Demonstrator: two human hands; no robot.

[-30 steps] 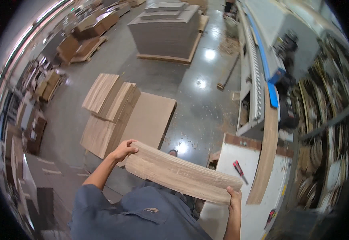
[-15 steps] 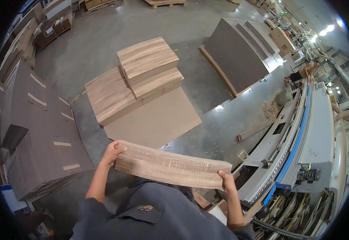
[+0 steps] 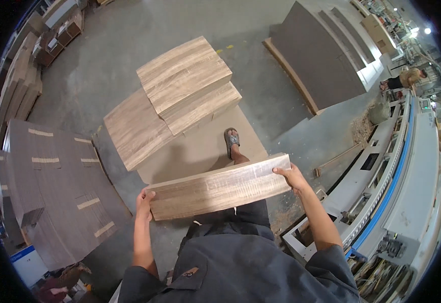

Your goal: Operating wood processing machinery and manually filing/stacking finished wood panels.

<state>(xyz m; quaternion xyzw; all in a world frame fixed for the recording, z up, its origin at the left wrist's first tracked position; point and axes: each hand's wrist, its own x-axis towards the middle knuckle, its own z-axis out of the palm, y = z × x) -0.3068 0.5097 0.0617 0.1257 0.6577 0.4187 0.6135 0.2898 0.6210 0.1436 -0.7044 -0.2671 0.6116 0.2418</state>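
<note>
Held level in front of my waist is a stack of long wood-grain boards [image 3: 220, 189]. My left hand [image 3: 145, 203] grips its left end, thumb on the upper face. At the other end my right hand [image 3: 290, 178] is closed round it, its thumb also on top; the fingers underneath are hidden. Beyond the boards, stacked wood-grain panels [image 3: 185, 76] rise in steps, a lower pile [image 3: 137, 126] at their left. They stand on a flat tan sheet [image 3: 250, 134], and my sandalled foot [image 3: 232, 141] is on that sheet.
Dark panel stacks with pale strips [image 3: 66, 177] stand at the left. A large grey-brown panel stack [image 3: 316, 55] sits far right on a wooden base. Along the right runs a long machine with a blue rail [image 3: 389, 177]; another person [image 3: 407, 80] is at its far end. Sawdust [image 3: 364, 126] lies beside it.
The boards have swung so their right end is now higher and farther forward. My foot has come into view on the tan sheet. Both hands keep their hold.
</note>
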